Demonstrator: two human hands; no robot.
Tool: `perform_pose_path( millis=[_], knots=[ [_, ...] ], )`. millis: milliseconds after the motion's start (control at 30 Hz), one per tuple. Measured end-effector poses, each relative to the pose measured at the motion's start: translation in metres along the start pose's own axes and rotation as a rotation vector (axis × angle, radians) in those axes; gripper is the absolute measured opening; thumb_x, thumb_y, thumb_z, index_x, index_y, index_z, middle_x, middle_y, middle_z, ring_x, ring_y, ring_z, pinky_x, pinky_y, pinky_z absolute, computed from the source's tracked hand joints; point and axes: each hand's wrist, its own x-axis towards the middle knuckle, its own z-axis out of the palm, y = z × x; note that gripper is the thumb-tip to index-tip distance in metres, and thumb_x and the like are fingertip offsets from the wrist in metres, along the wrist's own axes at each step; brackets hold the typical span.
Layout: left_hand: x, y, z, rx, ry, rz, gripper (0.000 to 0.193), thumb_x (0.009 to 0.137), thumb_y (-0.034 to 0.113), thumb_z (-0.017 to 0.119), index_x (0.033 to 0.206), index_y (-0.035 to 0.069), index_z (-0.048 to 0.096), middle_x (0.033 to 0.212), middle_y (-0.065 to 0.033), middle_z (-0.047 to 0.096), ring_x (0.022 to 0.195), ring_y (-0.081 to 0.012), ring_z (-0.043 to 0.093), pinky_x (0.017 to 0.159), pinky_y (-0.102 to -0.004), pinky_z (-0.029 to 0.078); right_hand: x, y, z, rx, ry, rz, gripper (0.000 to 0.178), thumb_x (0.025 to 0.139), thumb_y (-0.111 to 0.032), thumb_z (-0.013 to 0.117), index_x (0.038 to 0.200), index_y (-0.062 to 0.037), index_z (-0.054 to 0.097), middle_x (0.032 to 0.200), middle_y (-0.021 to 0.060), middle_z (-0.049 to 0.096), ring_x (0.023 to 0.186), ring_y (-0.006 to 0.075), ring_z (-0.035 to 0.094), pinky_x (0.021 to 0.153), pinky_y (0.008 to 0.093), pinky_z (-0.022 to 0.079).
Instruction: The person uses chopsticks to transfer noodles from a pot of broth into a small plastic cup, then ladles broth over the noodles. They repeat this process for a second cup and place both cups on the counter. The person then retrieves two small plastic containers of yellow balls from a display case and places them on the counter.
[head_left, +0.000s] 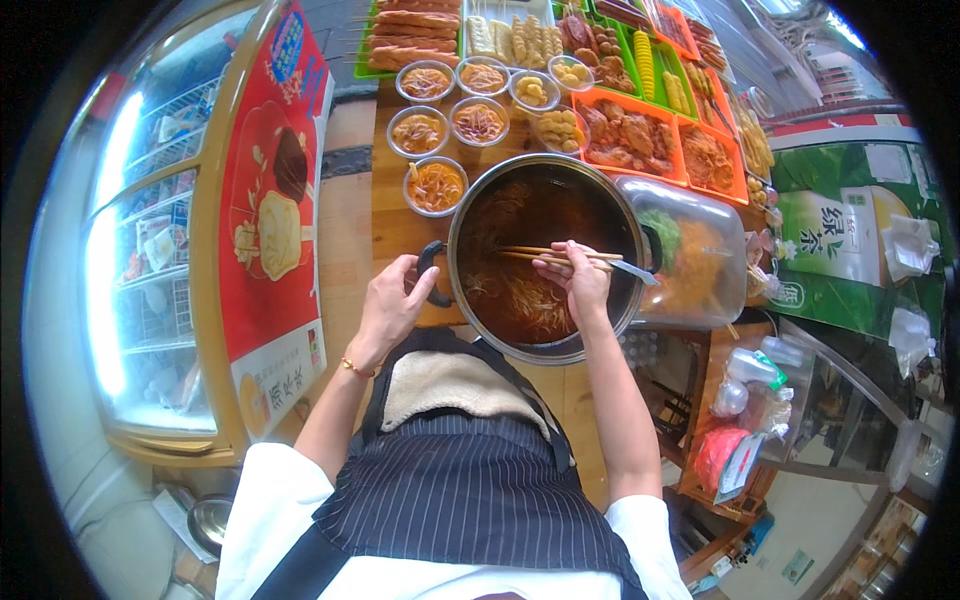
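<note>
A large steel pot (622, 324) of dark reddish-brown broth stands in front of me, with pale thin strands floating in it. My right hand (577, 283) is closed around a pair of wooden chopsticks (520, 252) over the pot, their tips reaching into the broth. Beside their rear ends a pale grey-blue flat piece (634, 271) sticks out past this hand; its kind I cannot make out. On the pot's left side, my left hand (391, 305) has thumb and fingers around the black handle (431, 272).
Clear plastic cups of shredded food (437, 187) line the table (389, 225) beyond the pot. Behind them are colored trays of skewers and meat (626, 137). A clear lidded box (690, 250) adjoins the pot's right. A lit glass-door fridge (160, 260) stands left.
</note>
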Motion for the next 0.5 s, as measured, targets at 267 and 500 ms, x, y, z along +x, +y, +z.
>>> perform_pose_path(
  millis=[267, 500],
  knots=[
    [0.000, 0.001, 0.001, 0.000, 0.008, 0.025, 0.031, 0.095, 0.028, 0.063, 0.100, -0.003, 0.062, 0.076, -0.0122, 0.063, 0.068, -0.0162, 0.060, 0.064, -0.0312, 0.048, 0.000, -0.012, -0.048, 0.269, -0.012, 0.069, 0.026, 0.101, -0.018, 0.047, 0.104, 0.0046, 0.061, 0.100, 0.0244, 0.068, 0.089, 0.0346, 0.070, 0.082, 0.0450, 0.059],
    [0.001, -0.004, 0.003, -0.017, 0.009, 0.023, 0.031, 0.095, 0.027, 0.063, 0.099, -0.003, 0.062, 0.073, -0.0108, 0.062, 0.066, -0.0149, 0.058, 0.063, -0.0314, 0.048, -0.011, -0.040, -0.078, 0.147, 0.067, -0.092, 0.027, 0.102, -0.020, 0.046, 0.108, 0.0025, 0.061, 0.102, 0.0257, 0.068, 0.089, 0.0330, 0.070, 0.082, 0.0414, 0.059]
  ],
)
